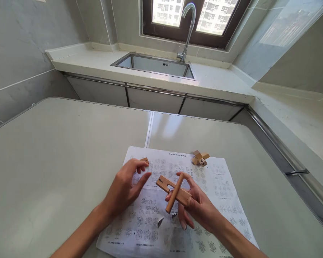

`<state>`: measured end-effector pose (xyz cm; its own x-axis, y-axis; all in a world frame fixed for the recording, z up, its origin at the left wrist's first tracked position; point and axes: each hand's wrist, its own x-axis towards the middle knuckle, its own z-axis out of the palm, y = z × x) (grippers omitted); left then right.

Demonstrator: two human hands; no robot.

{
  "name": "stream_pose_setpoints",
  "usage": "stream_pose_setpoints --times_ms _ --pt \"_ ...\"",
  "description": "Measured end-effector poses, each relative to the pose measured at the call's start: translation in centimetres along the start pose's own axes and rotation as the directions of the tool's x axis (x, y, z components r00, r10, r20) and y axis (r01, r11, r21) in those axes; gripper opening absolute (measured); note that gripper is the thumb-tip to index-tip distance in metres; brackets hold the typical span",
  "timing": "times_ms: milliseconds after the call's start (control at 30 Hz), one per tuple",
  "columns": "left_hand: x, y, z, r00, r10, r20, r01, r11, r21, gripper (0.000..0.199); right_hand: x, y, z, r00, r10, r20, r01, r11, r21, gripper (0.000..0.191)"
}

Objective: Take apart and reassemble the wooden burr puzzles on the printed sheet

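Observation:
My right hand (197,202) grips a flat wooden puzzle piece (182,197) by its right end, above the printed sheet. This piece has a rounded slot and a dark number near its left end. A wooden rod (171,205) lies slantwise across it, close to my index fingertip. My left hand (127,184) is open to the left, thumb apart from the curved fingers. Just behind those fingertips is another wooden piece (145,161), partly hidden; whether they touch it I cannot tell. At the sheet's upper right sits an interlocked cluster of wooden puzzle pieces (200,158).
The creased instruction sheet (148,195), printed with small diagrams and torn near its middle, lies on a pale table (70,150) with a seam. Beyond the table are a counter (215,80), a sink (161,66), a tall faucet (190,30) and a window.

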<state>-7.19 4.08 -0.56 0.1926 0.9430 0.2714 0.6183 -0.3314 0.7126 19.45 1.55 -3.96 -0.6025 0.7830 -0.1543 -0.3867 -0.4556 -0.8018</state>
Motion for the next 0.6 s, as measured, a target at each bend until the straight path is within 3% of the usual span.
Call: stream_pose_setpoints --times_ms 100,233,433,600 --pt "-0.5 1.3 0.5 0.968 -0.050 0.247 0.113 0.963 -0.246 0.033 -0.1 0.0 0.0 0.999 0.023 0.025 -0.022 0.999 -0.027 0.090" --pt "-0.7 2.5 0.8 0.897 -0.086 0.433 0.288 0.858 -0.426 0.040 -0.2 0.0 0.1 0.997 0.072 0.009 -0.071 0.995 -0.069 0.074" --pt "-0.6 3.2 0.6 0.864 -0.153 0.480 0.428 0.726 -0.538 0.038 -0.2 0.0 0.3 0.995 0.100 -0.002 -0.100 0.994 -0.046 0.068" --pt "-0.5 3.0 0.7 0.855 -0.180 0.487 0.460 0.698 -0.549 0.038 -0.2 -0.1 0.5 0.993 0.107 -0.059 -0.107 0.994 -0.007 0.069"
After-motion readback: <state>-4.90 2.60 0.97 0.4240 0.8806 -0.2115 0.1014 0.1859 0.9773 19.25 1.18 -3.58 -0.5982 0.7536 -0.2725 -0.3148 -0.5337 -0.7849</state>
